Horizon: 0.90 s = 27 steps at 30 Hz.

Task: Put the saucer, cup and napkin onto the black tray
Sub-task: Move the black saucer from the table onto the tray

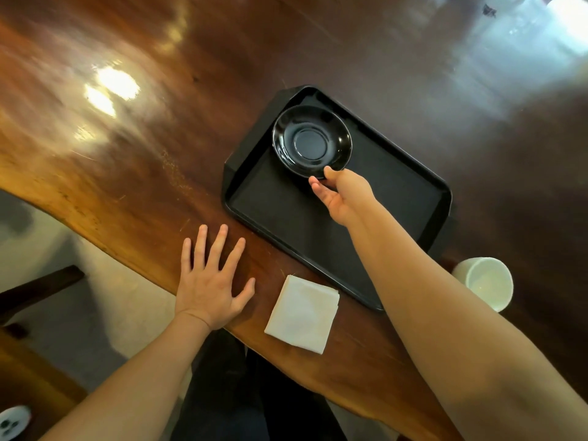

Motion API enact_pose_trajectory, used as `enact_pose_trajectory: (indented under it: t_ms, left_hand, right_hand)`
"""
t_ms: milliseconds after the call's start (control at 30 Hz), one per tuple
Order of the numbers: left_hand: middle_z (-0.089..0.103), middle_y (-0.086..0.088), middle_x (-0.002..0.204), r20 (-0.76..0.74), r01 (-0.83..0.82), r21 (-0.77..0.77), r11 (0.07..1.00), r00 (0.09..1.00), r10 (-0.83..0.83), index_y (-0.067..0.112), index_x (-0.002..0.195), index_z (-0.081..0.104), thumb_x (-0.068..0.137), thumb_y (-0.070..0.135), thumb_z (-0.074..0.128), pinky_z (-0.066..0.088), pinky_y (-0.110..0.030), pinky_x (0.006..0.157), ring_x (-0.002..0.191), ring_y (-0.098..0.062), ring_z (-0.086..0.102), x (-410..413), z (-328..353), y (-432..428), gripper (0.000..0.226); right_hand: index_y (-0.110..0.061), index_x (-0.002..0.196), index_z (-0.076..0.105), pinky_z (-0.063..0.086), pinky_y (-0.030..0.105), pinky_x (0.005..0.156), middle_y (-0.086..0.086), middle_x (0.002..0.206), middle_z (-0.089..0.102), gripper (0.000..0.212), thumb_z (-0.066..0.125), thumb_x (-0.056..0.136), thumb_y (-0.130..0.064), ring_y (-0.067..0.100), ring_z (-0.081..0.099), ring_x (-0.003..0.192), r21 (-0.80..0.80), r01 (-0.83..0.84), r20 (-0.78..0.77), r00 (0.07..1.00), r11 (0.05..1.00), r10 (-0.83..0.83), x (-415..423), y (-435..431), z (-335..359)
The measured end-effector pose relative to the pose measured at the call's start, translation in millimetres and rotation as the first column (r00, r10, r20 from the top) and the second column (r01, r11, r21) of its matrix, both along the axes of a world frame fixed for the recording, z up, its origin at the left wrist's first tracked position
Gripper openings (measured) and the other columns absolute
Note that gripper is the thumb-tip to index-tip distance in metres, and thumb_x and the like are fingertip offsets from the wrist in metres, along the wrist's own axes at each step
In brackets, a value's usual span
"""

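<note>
The right hand [342,198] reaches out over the black tray [410,198], its grip closed on the near rim of the black saucer [312,142]: the thumb lies on top of the rim and the fingers [318,189] curl beneath it. From that grip the saucer extends away towards the far left corner of the tray, over the tray's floor; whether it already rests flat there or is held slightly above cannot be told. The rest of the tray floor spreads back from the grip towards the person and to the right, bare and matte.

The left hand [211,281] lies flat on the wooden worktop [133,148], palm down, fingers spread wide, holding nothing. It sits well to the left of the gripping hand and nearer the person, close to the worktop's curved near edge.

The folded white napkin [302,316] lies on the worktop just beside the tray's near corner, between the flat left hand and the outstretched right forearm, well back from the grip. The white cup [485,283] stands upright on the worktop on the right side of that forearm, just off the tray's near right edge, its open mouth showing an empty pale interior.
</note>
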<state>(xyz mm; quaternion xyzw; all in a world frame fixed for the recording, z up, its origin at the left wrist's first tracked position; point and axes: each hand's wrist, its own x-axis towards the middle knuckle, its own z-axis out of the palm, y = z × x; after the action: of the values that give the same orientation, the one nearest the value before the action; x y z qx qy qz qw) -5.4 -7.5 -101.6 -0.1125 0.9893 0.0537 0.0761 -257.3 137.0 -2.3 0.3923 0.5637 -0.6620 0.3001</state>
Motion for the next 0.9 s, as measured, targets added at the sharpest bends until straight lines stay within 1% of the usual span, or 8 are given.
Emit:
enact_pose_trajectory:
  t_ms: [133, 267, 400, 567, 633, 733, 833, 900]
  left_hand:
    - [0.029, -0.012, 0.167, 0.009, 0.001, -0.001, 1.0, 1.0, -0.001, 0.029, 0.154, 0.042, 0.087, 0.076, 0.039, 0.011, -0.061, 0.125, 0.154, -0.042, 0.021, 0.0, -0.1, 0.1, 0.082]
    - [0.03, -0.012, 0.166, -0.001, 0.004, 0.0, 1.0, 1.0, -0.004, 0.028, 0.153, 0.043, 0.086, 0.075, 0.042, 0.012, -0.061, 0.124, 0.154, -0.042, 0.022, 0.6, -0.3, -0.7, 0.081]
    - [0.031, -0.012, 0.166, -0.013, 0.004, 0.001, 1.0, 1.0, -0.004, 0.028, 0.152, 0.044, 0.086, 0.074, 0.044, 0.012, -0.061, 0.124, 0.154, -0.042, 0.023, 0.2, 0.1, -1.2, 0.081]
    - [0.032, -0.012, 0.166, -0.005, 0.006, -0.007, 1.0, 1.0, -0.006, 0.028, 0.152, 0.045, 0.086, 0.074, 0.044, 0.012, -0.061, 0.124, 0.153, -0.042, 0.024, -1.3, 1.8, -0.6, 0.081]
    - [0.032, -0.012, 0.166, -0.001, 0.004, -0.006, 1.0, 1.0, -0.004, 0.028, 0.153, 0.045, 0.086, 0.074, 0.041, 0.012, -0.06, 0.125, 0.153, -0.042, 0.024, -1.9, 2.4, 0.3, 0.081]
    - [0.031, -0.011, 0.166, 0.007, 0.0, -0.008, 1.0, 1.0, 0.0, 0.029, 0.153, 0.043, 0.087, 0.075, 0.039, 0.011, -0.06, 0.125, 0.154, -0.041, 0.022, -1.4, 2.8, -0.2, 0.081]
    - [0.029, -0.011, 0.167, 0.013, 0.001, -0.007, 1.0, 1.0, -0.001, 0.029, 0.154, 0.041, 0.087, 0.075, 0.038, 0.01, -0.059, 0.125, 0.155, -0.041, 0.02, -0.9, 2.3, -0.3, 0.081]
    - [0.027, -0.011, 0.167, 0.021, -0.002, -0.009, 1.0, 1.0, 0.002, 0.03, 0.155, 0.04, 0.088, 0.075, 0.037, 0.009, -0.059, 0.126, 0.155, -0.041, 0.018, -0.7, 1.9, -0.1, 0.081]
  right_hand:
    - [0.0, 0.127, 0.055, 0.058, 0.024, 0.049, 0.018, 0.095, 0.067, 0.032, 0.061, 0.096, 0.001, 0.025, 0.073, 0.071, 0.02, 0.05, 0.032, 0.998, 0.999, -0.051, -0.9, 5.3, -4.3]
    - [0.001, 0.123, 0.057, 0.062, 0.027, 0.055, 0.018, 0.094, 0.068, 0.028, 0.061, 0.095, 0.003, 0.026, 0.074, 0.072, 0.016, 0.08, 0.075, 0.994, 0.997, -0.081, -2.2, 9.9, -7.4]
    - [0.0, 0.123, 0.058, 0.063, 0.029, 0.058, 0.018, 0.093, 0.069, 0.028, 0.06, 0.096, 0.003, 0.028, 0.073, 0.074, -0.004, 0.058, 0.061, 0.996, 0.998, -0.058, -3.7, 11.7, -7.9]
    - [0.0, 0.132, 0.054, 0.062, 0.033, 0.065, 0.018, 0.102, 0.07, 0.033, 0.058, 0.099, -0.005, 0.029, 0.072, 0.083, 0.039, -0.118, -0.004, 0.993, 0.992, 0.118, -1.2, 12.7, -9.1]
    - [0.002, 0.138, 0.048, 0.062, 0.034, 0.07, 0.02, 0.106, 0.069, 0.039, 0.056, 0.101, -0.008, 0.03, 0.072, 0.085, 0.079, -0.203, -0.021, 0.979, 0.976, 0.205, 1.5, 12.2, -7.0]
    - [0.005, 0.143, 0.038, 0.062, 0.037, 0.075, 0.024, 0.119, 0.067, 0.045, 0.051, 0.102, -0.007, 0.033, 0.072, 0.09, 0.105, -0.269, -0.034, 0.961, 0.957, 0.274, 8.1, 14.4, -3.2]
    - [0.004, 0.143, 0.041, 0.061, 0.038, 0.082, 0.022, 0.123, 0.067, 0.044, 0.051, 0.102, -0.008, 0.035, 0.07, 0.099, 0.091, -0.302, -0.014, 0.952, 0.949, 0.304, 20.9, 21.1, 0.4]
    - [0.002, 0.141, 0.045, 0.06, 0.039, 0.084, 0.018, 0.118, 0.068, 0.042, 0.052, 0.102, -0.01, 0.034, 0.071, 0.1, 0.094, -0.323, 0.013, 0.946, 0.942, 0.324, 33.2, 27.8, 1.2]
